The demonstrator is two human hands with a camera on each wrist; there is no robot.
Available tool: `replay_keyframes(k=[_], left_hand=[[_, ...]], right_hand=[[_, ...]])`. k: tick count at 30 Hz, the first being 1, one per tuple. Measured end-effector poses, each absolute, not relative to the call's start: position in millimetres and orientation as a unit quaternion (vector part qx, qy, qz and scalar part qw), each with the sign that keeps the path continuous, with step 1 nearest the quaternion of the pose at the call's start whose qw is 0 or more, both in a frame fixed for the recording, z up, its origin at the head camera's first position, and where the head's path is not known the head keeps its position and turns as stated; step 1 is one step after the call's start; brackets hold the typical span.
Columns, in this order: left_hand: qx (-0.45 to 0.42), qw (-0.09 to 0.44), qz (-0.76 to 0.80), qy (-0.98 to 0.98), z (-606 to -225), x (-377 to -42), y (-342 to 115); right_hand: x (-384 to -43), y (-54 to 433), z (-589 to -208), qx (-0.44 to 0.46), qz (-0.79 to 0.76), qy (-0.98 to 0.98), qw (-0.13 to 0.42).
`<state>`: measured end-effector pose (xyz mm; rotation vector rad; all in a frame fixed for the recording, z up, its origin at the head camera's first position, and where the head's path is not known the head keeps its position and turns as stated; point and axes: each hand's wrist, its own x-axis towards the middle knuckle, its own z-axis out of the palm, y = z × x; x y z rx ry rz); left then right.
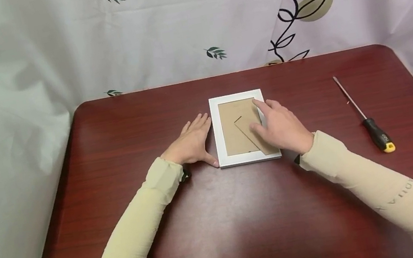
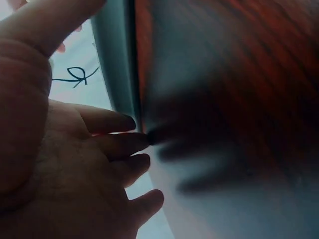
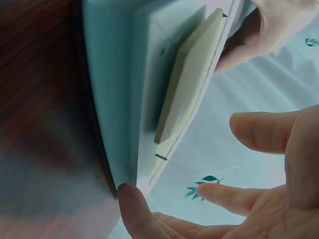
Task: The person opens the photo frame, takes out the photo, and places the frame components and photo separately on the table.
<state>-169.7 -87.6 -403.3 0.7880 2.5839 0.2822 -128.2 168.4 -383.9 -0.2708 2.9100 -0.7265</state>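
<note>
A white picture frame [image 1: 218, 131] lies back side up on the table, its brown backing board [image 1: 234, 145] inside the rim. A flat brown stand leg [image 1: 250, 130] slants across the board and overlaps the lower right rim. Along the left edge of the frame rests my left hand [image 1: 191, 144], fingers extended and thumb at the lower corner; its fingertips touch the frame's side [image 2: 117, 59] in the left wrist view. My right hand [image 1: 284, 128] is over the right rim, fingers spread. In the right wrist view, one fingertip [image 3: 130, 199] meets the frame's side, and the thumb is apart from the leg.
A screwdriver [image 1: 377, 134] with a black and yellow handle lies on the table to the right. The dark red wooden table [image 1: 206, 221] ends at a white curtain [image 1: 164, 30] with leaf prints, which hangs behind it and along both sides.
</note>
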Motion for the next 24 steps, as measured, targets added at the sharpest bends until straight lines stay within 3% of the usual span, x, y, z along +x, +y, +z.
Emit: replay_keyframes(k=[24], left_hand=[[0.307, 0.192, 0.141, 0.922, -407.1, -171.6, -92.9]], right_hand=[[-128.0, 165.3, -390.2, -0.081, -0.279, 0.954, 0.070]])
